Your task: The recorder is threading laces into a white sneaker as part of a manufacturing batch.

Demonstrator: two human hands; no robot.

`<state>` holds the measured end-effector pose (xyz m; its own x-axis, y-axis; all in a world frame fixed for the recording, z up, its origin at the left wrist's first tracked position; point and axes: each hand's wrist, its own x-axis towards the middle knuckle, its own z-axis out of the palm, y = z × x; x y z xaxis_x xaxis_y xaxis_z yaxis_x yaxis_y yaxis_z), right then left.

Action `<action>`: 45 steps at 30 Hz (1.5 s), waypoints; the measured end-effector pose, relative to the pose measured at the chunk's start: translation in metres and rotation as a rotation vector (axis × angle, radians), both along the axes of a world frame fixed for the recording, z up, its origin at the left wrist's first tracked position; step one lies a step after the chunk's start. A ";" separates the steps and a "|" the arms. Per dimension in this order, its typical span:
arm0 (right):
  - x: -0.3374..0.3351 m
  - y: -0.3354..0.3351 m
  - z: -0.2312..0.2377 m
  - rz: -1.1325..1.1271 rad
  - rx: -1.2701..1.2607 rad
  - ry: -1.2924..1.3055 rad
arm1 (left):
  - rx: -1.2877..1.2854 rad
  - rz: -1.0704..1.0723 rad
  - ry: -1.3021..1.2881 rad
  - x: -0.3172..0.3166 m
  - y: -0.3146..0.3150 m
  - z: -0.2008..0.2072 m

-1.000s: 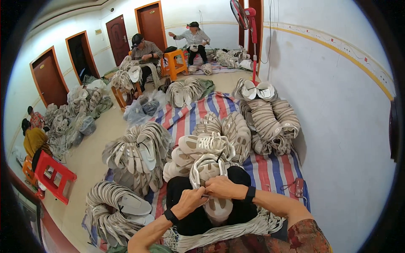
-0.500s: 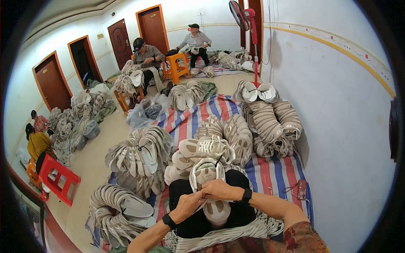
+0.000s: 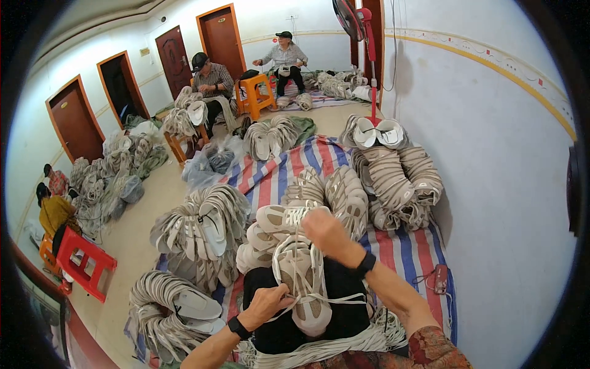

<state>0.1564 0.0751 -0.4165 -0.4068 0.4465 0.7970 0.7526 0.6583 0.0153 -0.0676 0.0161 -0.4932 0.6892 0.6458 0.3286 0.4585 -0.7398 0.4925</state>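
Observation:
A beige-and-white shoe upper rests between my knees, its toe toward me. White shoelaces run through its lower eyelets, one stretch lying out to the right. My left hand is at the shoe's left side, thumb and fingers pinched on a lace. Raised above the far end of the upper, my right hand is closed and slightly blurred, with a lace running taut from it down to the eyelets. Just beyond, finished-looking laced shoes are piled. A bundle of loose white laces lies across my lap.
Strung rings of shoe uppers stand at left, front left and right on a striped sheet. A red fan stands by the wall. Red and orange stools and several seated people are farther off.
My right hand has moved up and away from the shoe, drawing out a lace. My left hand has separated from it and shifted slightly down and left.

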 end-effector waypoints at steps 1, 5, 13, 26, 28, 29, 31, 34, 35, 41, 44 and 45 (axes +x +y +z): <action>0.005 0.008 0.012 -0.004 -0.004 0.140 | -0.030 -0.018 0.029 0.001 0.001 0.003; -0.004 0.009 0.030 0.134 -0.086 0.383 | -0.172 0.195 -0.047 0.011 0.010 0.018; -0.027 0.022 0.007 0.249 -0.378 0.592 | 0.200 0.175 -0.370 0.036 0.041 0.018; -0.044 -0.038 -0.062 -0.193 -0.638 0.102 | -0.749 0.380 -1.182 0.045 0.059 0.001; -0.046 -0.038 -0.064 -0.183 -0.640 0.123 | -0.744 0.374 -1.183 0.048 0.060 -0.001; -0.047 -0.038 -0.064 -0.202 -0.673 0.140 | -0.723 0.379 -1.191 0.048 0.059 -0.002; -0.048 -0.036 -0.061 -0.135 -0.646 0.230 | -0.748 0.354 -1.192 0.050 0.058 -0.005; -0.040 -0.011 -0.039 -0.147 -0.503 0.475 | -0.699 0.358 -1.180 0.056 0.056 -0.010; -0.029 0.003 -0.025 -0.081 -0.390 0.595 | -0.732 0.323 -1.165 0.055 0.055 -0.011; -0.013 0.026 0.015 0.489 -0.801 1.281 | -0.747 0.384 -1.078 0.046 0.067 0.004; -0.028 0.020 0.000 0.432 -1.086 1.275 | -0.881 0.280 -1.120 0.034 0.079 0.017; -0.031 0.021 -0.003 0.493 -1.087 1.308 | -0.854 0.293 -1.121 0.032 0.082 0.021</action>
